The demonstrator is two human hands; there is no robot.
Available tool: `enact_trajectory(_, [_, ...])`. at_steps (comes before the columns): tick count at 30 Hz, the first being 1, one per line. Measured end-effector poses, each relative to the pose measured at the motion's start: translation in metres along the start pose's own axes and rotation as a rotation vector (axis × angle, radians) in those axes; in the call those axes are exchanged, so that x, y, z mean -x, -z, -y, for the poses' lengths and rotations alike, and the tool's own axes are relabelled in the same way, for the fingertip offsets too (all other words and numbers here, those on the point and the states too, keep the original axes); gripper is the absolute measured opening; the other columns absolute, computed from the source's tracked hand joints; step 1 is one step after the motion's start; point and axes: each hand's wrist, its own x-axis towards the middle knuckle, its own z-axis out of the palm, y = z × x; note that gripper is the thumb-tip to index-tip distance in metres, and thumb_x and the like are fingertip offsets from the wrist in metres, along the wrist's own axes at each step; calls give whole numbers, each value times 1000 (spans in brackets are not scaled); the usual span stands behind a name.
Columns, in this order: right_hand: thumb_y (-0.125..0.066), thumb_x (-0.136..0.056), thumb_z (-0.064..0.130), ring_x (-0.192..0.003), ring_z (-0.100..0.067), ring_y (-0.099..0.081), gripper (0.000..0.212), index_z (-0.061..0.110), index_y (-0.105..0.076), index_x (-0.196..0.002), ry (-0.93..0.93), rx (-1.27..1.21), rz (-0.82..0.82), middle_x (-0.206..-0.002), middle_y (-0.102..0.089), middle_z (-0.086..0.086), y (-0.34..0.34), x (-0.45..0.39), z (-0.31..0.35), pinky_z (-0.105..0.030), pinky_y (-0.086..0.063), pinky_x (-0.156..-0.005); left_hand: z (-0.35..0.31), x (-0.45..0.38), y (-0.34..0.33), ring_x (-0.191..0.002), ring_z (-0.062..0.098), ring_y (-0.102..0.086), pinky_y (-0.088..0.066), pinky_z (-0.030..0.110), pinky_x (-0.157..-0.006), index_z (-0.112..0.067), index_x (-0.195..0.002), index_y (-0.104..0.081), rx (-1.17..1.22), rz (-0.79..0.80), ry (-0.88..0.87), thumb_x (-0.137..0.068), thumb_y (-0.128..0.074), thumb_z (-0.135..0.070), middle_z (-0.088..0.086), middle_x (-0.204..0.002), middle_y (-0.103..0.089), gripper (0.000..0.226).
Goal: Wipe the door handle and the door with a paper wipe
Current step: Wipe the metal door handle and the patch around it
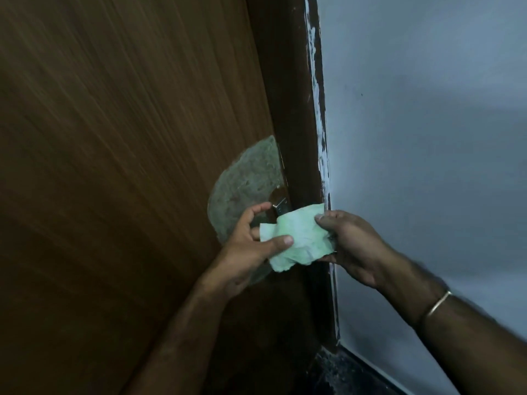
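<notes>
A crumpled pale green paper wipe (299,238) is held between both hands in front of the brown wooden door (128,166). My left hand (248,246) pinches its left edge with thumb and fingers. My right hand (350,243) grips its right side. Just above the wipe a small metal part of the door handle (280,207) shows at the door's edge; the rest of it is hidden by the wipe and hands. A worn grey patch (245,183) on the door surrounds the handle area.
The dark brown door frame (296,109) runs down beside the door, its edge smeared with white paint. A pale blue-grey wall (427,138) fills the right side. A dark floor strip (342,374) lies at the bottom. A thin bangle (436,305) circles my right wrist.
</notes>
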Motion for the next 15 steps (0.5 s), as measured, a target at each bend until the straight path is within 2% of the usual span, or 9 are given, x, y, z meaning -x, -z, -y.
enact_trajectory(3, [-49, -99, 11, -74, -26, -65, 9, 17, -46, -105, 78, 96, -140, -96, -61, -15, 2, -3, -4, -36, -54, -54, 6, -2, 2, -83, 28, -75, -63, 38, -63, -19, -121, -54, 3, -40, -31, -84, -70, 9, 17, -97, -76, 49])
enact_trajectory(5, [-49, -100, 10, -64, -22, -61, 13, 22, -44, -100, 147, 130, -121, -89, -58, -14, 6, -3, -7, -34, -50, -51, 8, -5, 3, -76, 24, -74, -60, 32, -57, -12, -108, -59, -27, -85, -56, -87, -68, 7, 15, -90, -76, 30])
enact_trajectory(7, [-51, -100, 11, -63, -21, -63, 9, 19, -48, -96, 223, 175, -52, -86, -61, -17, 10, -3, -10, -33, -49, -50, 9, -8, 4, -73, 18, -73, -57, 26, -55, -11, -94, -65, -74, -113, -73, -88, -68, 5, 11, -86, -75, 17])
enact_trajectory(10, [-57, -97, 6, -73, -20, -67, 6, 12, -58, -100, 257, 168, 74, -90, -67, -16, 18, -3, -7, -30, -54, -56, 7, -8, 7, -80, 15, -75, -58, 24, -65, -10, -98, -72, -108, -68, -39, -84, -73, 3, 8, -91, -78, 19])
enact_trajectory(12, [-66, -88, 0, -81, -22, -71, 24, 10, -62, -110, 256, 191, 162, -96, -72, -13, 24, -2, -4, -29, -58, -66, 5, -6, 10, -90, 19, -75, -59, 31, -76, -13, -107, -72, -147, -17, 5, -79, -78, 1, 7, -101, -78, 32])
enact_trajectory(14, [-75, -79, 0, -86, -24, -70, 36, 13, -66, -111, 293, 368, 164, -98, -73, -12, 27, -2, 0, -31, -60, -73, 0, -3, 10, -93, 17, -75, -60, 31, -78, -19, -110, -72, -274, -34, 7, -78, -81, -4, 2, -105, -76, 37])
enact_trajectory(15, [-77, -78, 2, -84, -24, -69, 32, 15, -69, -107, 326, 476, 127, -97, -72, -13, 27, -2, 1, -32, -61, -74, -1, -3, 9, -91, 14, -73, -59, 27, -74, -22, -109, -73, -385, -69, -8, -79, -81, -9, -2, -105, -75, 34])
